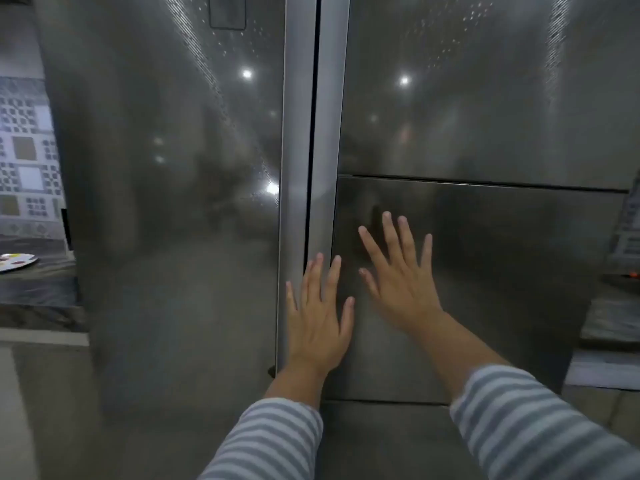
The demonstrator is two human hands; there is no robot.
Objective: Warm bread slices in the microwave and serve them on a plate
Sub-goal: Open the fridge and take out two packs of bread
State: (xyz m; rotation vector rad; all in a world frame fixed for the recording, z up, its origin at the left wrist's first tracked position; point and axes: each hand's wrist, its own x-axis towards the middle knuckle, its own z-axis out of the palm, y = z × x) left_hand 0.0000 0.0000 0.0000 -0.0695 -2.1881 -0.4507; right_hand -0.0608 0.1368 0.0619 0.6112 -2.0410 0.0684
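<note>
With both hands flat, fingers spread & holding nothing, left hand (320, 320) by the fridge (485, 237) door seam, right hand (398, 271) on its lower panel, bread's not in view, plate (17, 262) waits on left surface (38, 289); prob fetching bread, next: door open w/ a pull.

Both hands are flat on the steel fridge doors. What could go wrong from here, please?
The left hand lies across the gap between the doors, so fingers might be pinched if a door moves. The plate sits near the counter edge beside the fridge and could be knocked.
</note>
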